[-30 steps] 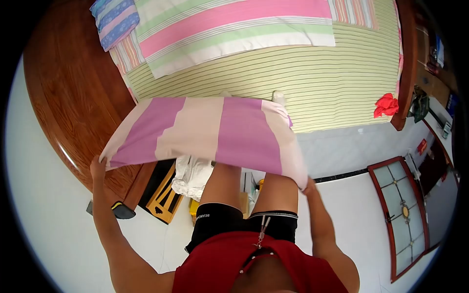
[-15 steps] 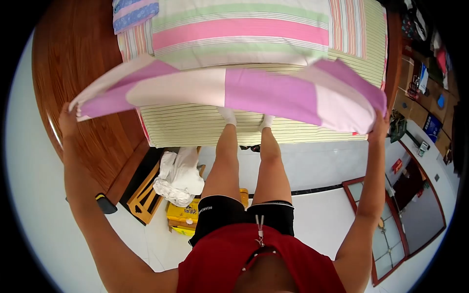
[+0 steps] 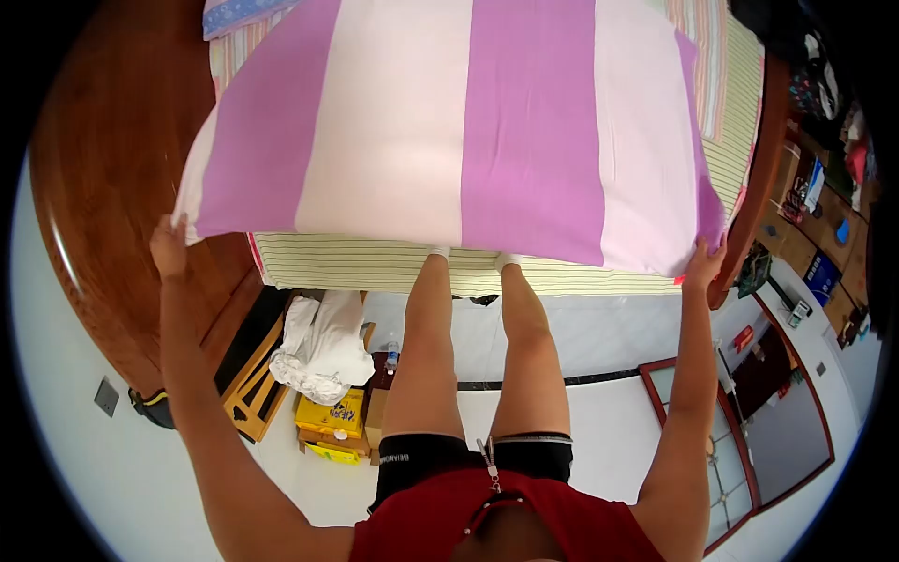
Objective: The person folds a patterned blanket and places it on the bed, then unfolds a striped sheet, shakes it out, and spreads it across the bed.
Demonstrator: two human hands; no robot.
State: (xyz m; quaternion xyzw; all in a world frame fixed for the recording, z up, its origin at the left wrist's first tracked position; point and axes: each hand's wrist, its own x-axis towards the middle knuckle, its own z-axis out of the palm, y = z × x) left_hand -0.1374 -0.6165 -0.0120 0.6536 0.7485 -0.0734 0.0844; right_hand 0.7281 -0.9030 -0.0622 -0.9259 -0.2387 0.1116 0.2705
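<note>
A striped sheet (image 3: pixel 393 131) in purple and cream is stretched between my hands and spread out over the bed (image 3: pixel 318 258). My left hand (image 3: pixel 170 245) is closed on its near left corner, beside the brown wooden board. At the near right corner, my right hand (image 3: pixel 704 260) grips the cloth. Between the hands the near edge hangs fairly straight, just above my white-socked feet (image 3: pixel 508 258). Most of the mattress's thin-striped cover is hidden under the sheet.
On the left is a wooden headboard (image 3: pixel 103 187). White cloth (image 3: pixel 323 347) lies over a wooden frame near yellow boxes (image 3: pixel 330 410). Cardboard boxes (image 3: pixel 805 220) stand at the far right, above a red-framed glass door (image 3: pixel 726 468). A blue-patterned folded cloth (image 3: pixel 245 13) sits at the top left.
The sheet was bunched in a narrow billowing band and now lies broad and flat, reaching away over the bed. My hands are slightly lower and closer together, still holding its corners.
</note>
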